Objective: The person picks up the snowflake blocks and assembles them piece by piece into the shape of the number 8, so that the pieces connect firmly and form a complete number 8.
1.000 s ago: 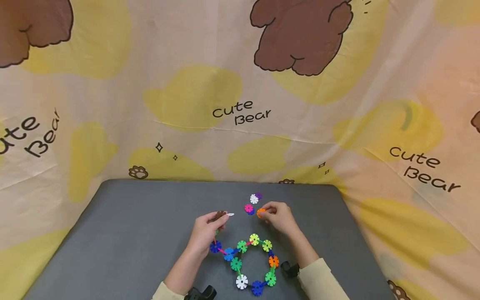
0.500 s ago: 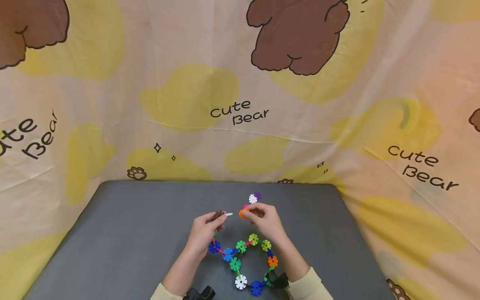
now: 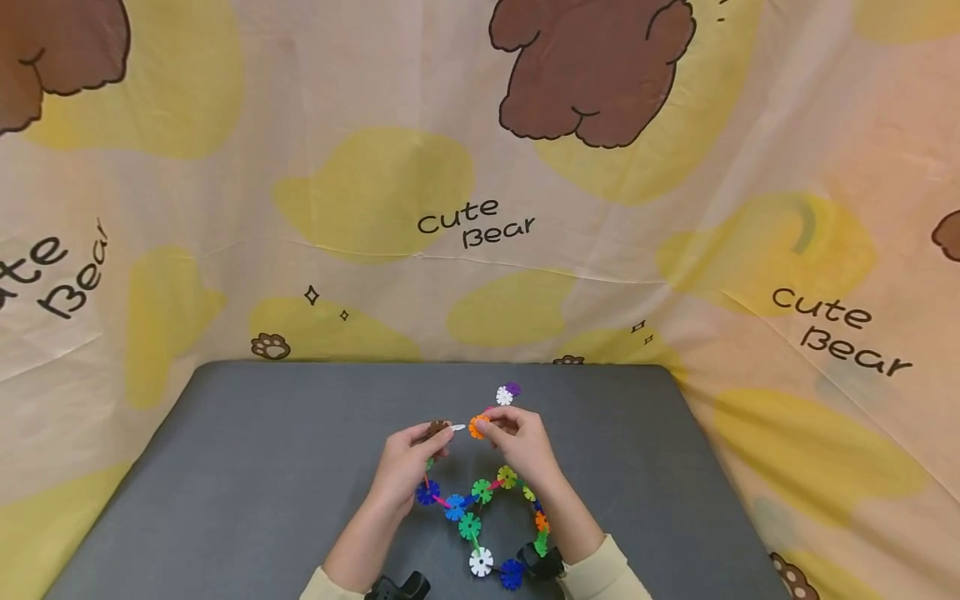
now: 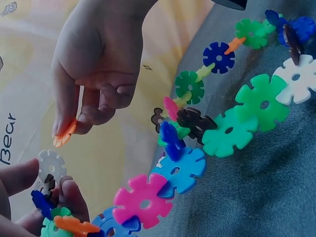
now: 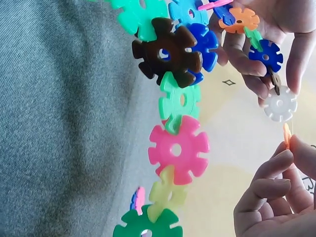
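My left hand (image 3: 405, 471) pinches the white notched snowflake disc (image 5: 280, 103) at the end of a chain of joined discs. A brown disc (image 3: 438, 428) sits just behind the white one. Across from it my right hand (image 3: 525, 442) pinches an orange snowflake disc (image 4: 65, 133) between thumb and fingertip. The orange disc is edge-on to the white disc, with a small gap between them. From the left hand the chain runs down to a ring of joined discs, where a blue disc (image 3: 454, 507) and a white disc (image 3: 481, 562) show. My right forearm hides part of the ring.
Loose white (image 3: 504, 396) and purple (image 3: 513, 388) discs lie on the grey table (image 3: 300, 467) beyond the right hand. A pink disc there is mostly hidden by that hand. A printed cloth (image 3: 360, 275) hangs behind the table.
My right hand has moved left with the orange disc, from beside the loose discs to close by the white disc. The left hand has stayed nearly still.
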`<state>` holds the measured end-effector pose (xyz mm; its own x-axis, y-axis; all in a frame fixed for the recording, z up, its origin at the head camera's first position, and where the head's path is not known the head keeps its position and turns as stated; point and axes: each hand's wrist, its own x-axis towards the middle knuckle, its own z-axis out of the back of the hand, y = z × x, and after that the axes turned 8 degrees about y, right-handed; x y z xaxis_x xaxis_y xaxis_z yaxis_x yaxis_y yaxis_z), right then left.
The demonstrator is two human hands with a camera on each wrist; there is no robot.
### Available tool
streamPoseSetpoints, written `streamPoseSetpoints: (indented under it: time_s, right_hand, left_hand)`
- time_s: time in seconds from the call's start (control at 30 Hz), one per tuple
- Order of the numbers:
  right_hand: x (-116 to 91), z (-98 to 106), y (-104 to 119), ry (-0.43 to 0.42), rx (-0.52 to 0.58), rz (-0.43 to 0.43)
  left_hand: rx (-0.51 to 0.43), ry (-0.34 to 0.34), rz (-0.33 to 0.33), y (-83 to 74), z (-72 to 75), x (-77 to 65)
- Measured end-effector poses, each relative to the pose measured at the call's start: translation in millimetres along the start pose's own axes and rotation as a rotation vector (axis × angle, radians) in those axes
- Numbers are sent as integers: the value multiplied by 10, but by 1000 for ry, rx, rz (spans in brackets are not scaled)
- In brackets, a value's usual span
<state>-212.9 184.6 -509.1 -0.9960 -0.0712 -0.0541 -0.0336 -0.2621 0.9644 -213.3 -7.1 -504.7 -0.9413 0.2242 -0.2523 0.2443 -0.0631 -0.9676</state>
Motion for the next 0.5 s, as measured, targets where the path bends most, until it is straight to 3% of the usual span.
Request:
streamPoseSetpoints:
  time_s: [0.33, 0.5]
  right_hand:
    - [20, -63, 19, -11, 27, -7]
    - [17, -136, 19, -54, 98, -20]
  left_hand:
    - [-3, 20, -11, 50, 3, 24]
    - [-19, 23, -18, 51, -5, 17]
